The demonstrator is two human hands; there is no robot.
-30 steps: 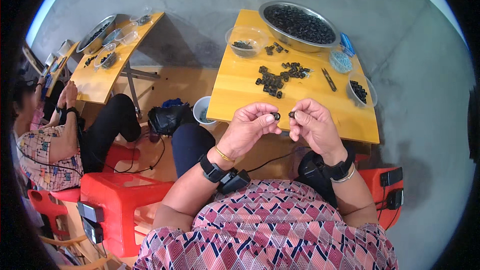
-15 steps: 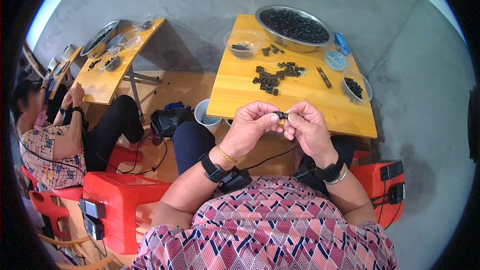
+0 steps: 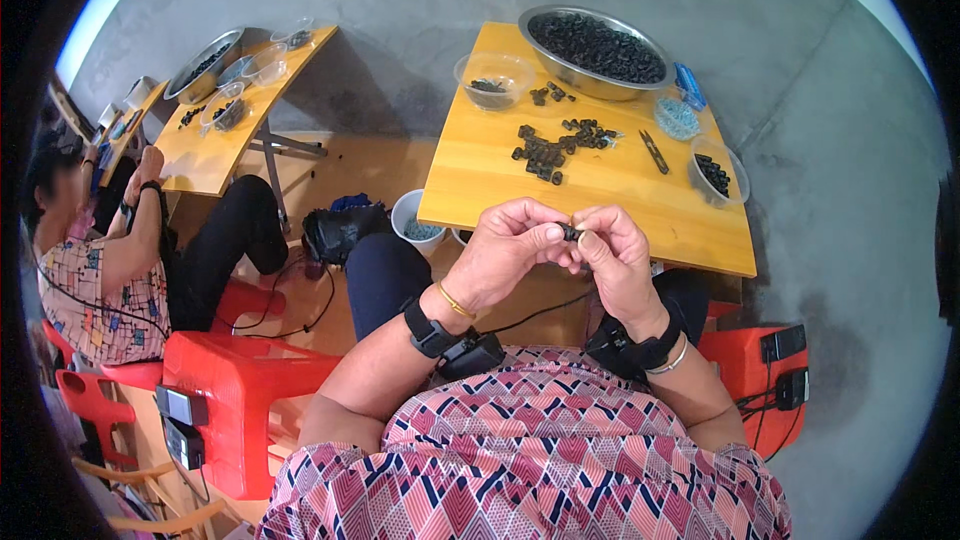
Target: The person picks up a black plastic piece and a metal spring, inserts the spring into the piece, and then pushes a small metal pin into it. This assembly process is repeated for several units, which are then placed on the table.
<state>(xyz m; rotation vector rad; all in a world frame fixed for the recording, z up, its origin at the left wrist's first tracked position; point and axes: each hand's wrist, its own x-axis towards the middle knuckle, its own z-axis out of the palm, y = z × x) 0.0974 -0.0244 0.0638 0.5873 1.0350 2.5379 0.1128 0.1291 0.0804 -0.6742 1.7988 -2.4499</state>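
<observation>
A small black cylindrical part (image 3: pixel 570 232) is pinched between both hands, just off the near edge of the wooden table (image 3: pixel 640 225). Thumb and forefinger of my left hand (image 3: pixel 510 245) grip its left end. My right hand (image 3: pixel 618 252) closes on the other end, its thumb partly covering the piece. Past my fingers, several loose black parts (image 3: pixel 545 152) lie in a pile on the tabletop. Right of them rests a pair of small dark snips or tweezers (image 3: pixel 653 152); which, I cannot make out.
A big metal bowl (image 3: pixel 655 80) full of black parts stands at the table's back. Around it are clear tubs: one at left (image 3: pixel 520 90), one with pale blue bits (image 3: pixel 677 118), one with black pieces (image 3: pixel 735 193). Red stools (image 3: pixel 240 380) flank me; a co-worker (image 3: pixel 105 290) sits left.
My hands have drawn slightly closer together, and less of the black part shows between them. The whole view has shifted a little.
</observation>
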